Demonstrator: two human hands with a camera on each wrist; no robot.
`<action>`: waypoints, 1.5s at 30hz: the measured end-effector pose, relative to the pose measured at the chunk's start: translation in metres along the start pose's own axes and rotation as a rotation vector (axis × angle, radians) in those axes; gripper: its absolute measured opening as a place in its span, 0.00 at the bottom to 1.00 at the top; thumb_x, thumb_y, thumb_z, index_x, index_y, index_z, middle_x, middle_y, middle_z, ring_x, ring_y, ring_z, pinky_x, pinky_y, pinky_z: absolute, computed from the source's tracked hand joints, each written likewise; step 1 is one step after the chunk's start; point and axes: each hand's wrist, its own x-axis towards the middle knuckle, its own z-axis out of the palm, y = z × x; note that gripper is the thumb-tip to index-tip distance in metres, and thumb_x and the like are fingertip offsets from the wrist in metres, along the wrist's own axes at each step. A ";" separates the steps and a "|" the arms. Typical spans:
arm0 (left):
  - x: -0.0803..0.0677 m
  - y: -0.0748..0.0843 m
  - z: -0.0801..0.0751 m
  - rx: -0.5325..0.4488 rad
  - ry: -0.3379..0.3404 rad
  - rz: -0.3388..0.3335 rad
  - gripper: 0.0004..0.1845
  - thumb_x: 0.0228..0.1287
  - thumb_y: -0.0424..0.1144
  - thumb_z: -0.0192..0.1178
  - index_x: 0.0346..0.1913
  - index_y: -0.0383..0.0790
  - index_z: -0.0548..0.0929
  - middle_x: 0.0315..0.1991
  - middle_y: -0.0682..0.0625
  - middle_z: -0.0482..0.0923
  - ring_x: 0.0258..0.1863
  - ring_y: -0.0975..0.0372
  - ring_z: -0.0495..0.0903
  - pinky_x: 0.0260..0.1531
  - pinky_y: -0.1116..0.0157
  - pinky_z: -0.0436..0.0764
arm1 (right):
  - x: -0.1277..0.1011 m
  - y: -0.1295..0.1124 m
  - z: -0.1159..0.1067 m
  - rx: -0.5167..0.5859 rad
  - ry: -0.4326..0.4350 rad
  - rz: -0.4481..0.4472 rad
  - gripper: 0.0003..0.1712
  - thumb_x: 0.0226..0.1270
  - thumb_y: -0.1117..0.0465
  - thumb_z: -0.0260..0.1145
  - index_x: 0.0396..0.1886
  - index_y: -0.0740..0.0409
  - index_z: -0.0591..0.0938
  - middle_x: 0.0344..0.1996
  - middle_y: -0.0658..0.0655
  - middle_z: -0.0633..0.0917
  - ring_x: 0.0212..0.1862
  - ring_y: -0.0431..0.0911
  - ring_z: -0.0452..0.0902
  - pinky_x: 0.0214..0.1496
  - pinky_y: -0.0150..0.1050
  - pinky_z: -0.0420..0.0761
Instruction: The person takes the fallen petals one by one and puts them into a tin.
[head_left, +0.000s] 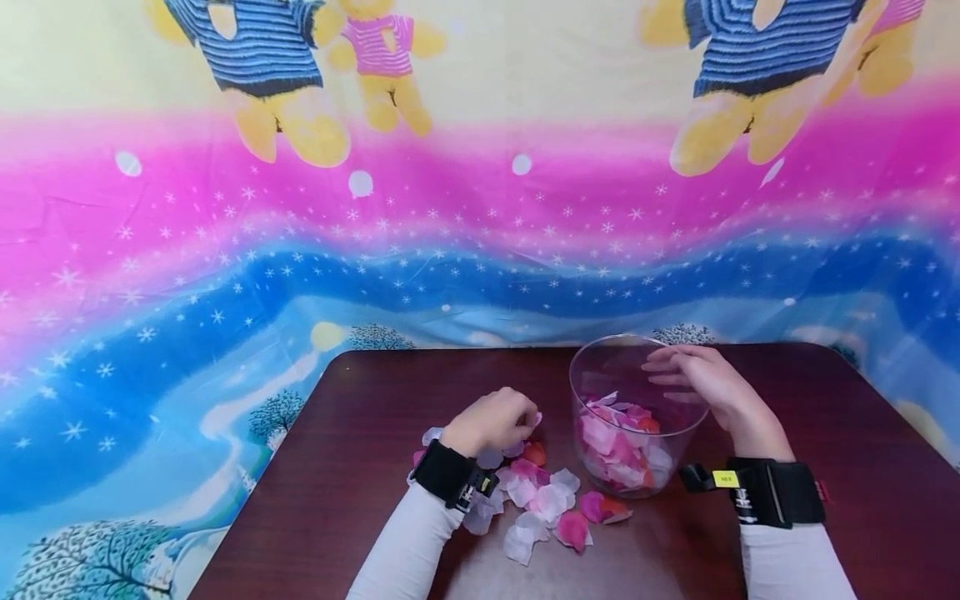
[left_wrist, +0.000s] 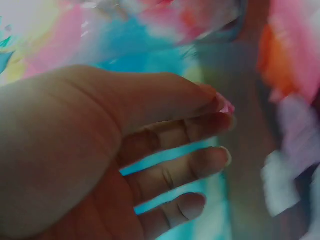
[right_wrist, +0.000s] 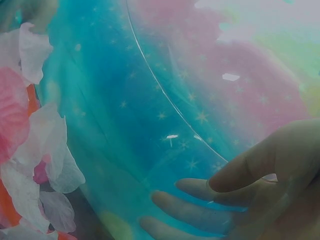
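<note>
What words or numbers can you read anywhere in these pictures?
None can be read.
Small yellow tag on the black right wrist strap: dark marks, too small to read.
Black left wrist strap: white marks, too blurred to read.
Colourful teddy-bear backdrop cloth: pictures only, no words.

The bench point(head_left: 360, 467) is dark reddish-brown with a faint sheen. The petals point(head_left: 547, 504) heaped near its front edge are white, pale pink, hot pink and orange-red; those in the bowl point(head_left: 637, 367) show the same mix. The bowl is clear and colourless, so the backdrop's teal, stars and pink read through its wall. The left hand point(head_left: 491, 421) pinches a pink petal point(left_wrist: 226, 106). Both sleeves point(head_left: 408, 550) are white, and both wrist straps point(head_left: 446, 473) are black, the right one with a small yellow tag. The backdrop point(head_left: 225, 275) runs in wavy bands of cream, magenta, deep blue and light blue, dotted with white stars, with yellow bears in blue-striped and pink-striped shirts.
</note>
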 end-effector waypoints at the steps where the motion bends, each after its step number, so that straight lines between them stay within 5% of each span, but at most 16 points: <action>1: -0.003 -0.001 -0.006 -0.010 0.024 0.010 0.08 0.68 0.31 0.63 0.30 0.44 0.84 0.24 0.57 0.74 0.24 0.68 0.70 0.29 0.71 0.71 | 0.000 0.000 0.000 0.001 0.000 0.001 0.29 0.86 0.55 0.38 0.70 0.72 0.69 0.65 0.75 0.75 0.66 0.68 0.73 0.62 0.56 0.78; 12: -0.033 0.010 -0.062 -0.067 0.355 0.139 0.05 0.70 0.31 0.63 0.36 0.44 0.84 0.30 0.57 0.76 0.29 0.64 0.73 0.33 0.68 0.74 | -0.001 -0.001 -0.001 -0.002 0.000 -0.005 0.31 0.86 0.53 0.38 0.71 0.73 0.68 0.65 0.75 0.75 0.65 0.68 0.74 0.58 0.50 0.82; 17: -0.032 0.034 -0.064 0.034 0.495 0.221 0.03 0.70 0.35 0.66 0.43 0.45 0.86 0.37 0.57 0.82 0.36 0.66 0.78 0.42 0.68 0.79 | -0.001 0.000 -0.001 0.008 -0.007 -0.005 0.30 0.86 0.54 0.38 0.71 0.73 0.68 0.65 0.75 0.75 0.65 0.69 0.73 0.59 0.51 0.81; 21: -0.027 0.053 -0.058 0.228 0.566 0.276 0.04 0.71 0.38 0.66 0.43 0.46 0.89 0.40 0.56 0.84 0.41 0.64 0.83 0.43 0.65 0.81 | -0.001 0.001 -0.001 0.016 -0.008 -0.008 0.30 0.86 0.54 0.38 0.71 0.74 0.68 0.65 0.75 0.75 0.65 0.68 0.73 0.60 0.53 0.81; 26: -0.020 0.069 -0.046 0.424 0.601 0.262 0.04 0.71 0.42 0.66 0.43 0.50 0.90 0.40 0.57 0.83 0.40 0.64 0.83 0.35 0.67 0.77 | -0.002 0.001 -0.002 0.016 -0.001 -0.012 0.30 0.86 0.54 0.38 0.70 0.73 0.68 0.65 0.76 0.75 0.65 0.68 0.74 0.60 0.53 0.81; 32: -0.015 0.073 -0.035 0.471 0.587 0.255 0.08 0.67 0.45 0.70 0.47 0.53 0.90 0.41 0.57 0.83 0.39 0.66 0.82 0.34 0.71 0.75 | 0.000 0.001 0.001 0.021 -0.006 -0.007 0.29 0.86 0.55 0.39 0.70 0.73 0.69 0.65 0.75 0.76 0.65 0.68 0.75 0.60 0.54 0.80; 40: -0.016 0.061 -0.041 0.318 0.615 0.269 0.09 0.71 0.45 0.66 0.48 0.48 0.90 0.41 0.56 0.83 0.38 0.66 0.84 0.36 0.67 0.79 | 0.001 0.001 0.000 0.017 -0.008 -0.007 0.29 0.86 0.55 0.39 0.70 0.73 0.69 0.65 0.75 0.75 0.65 0.68 0.74 0.61 0.55 0.79; 45: -0.022 0.042 -0.052 0.234 0.631 0.205 0.07 0.71 0.43 0.65 0.45 0.46 0.89 0.40 0.57 0.84 0.34 0.65 0.83 0.36 0.64 0.81 | 0.000 0.001 -0.002 0.011 -0.008 -0.012 0.29 0.86 0.55 0.39 0.70 0.73 0.69 0.65 0.75 0.75 0.65 0.68 0.74 0.60 0.53 0.80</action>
